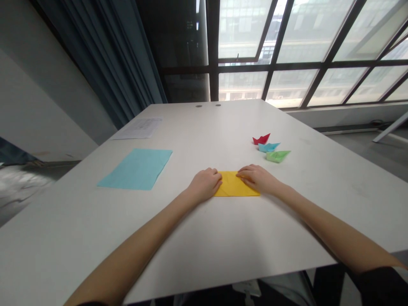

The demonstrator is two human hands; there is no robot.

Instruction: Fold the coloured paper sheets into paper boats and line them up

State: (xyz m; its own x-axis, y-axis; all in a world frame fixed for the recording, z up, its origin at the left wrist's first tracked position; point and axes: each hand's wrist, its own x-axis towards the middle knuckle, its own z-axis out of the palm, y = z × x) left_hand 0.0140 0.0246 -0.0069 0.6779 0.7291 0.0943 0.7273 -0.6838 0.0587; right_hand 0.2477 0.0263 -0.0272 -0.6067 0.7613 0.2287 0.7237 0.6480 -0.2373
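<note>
A folded piece of yellow paper (234,187) lies flat on the white table in front of me, its long side running left to right. My left hand (205,184) has its curled fingers closed on the paper's left end, covering that edge. On the right part, my right hand (256,177) grips the paper near its top edge, thumb and fingers drawn together. The left fingertips are partly hidden, and so is the paper's upper right corner under the right hand. A strip of yellow shows between the two hands.
Beyond my right hand stand three folded paper boats: red (261,139), blue (268,147) and green (278,156). A light blue sheet (137,169) lies to the left, with a printed page (138,128) behind it. The white table (223,238) ends close to my body.
</note>
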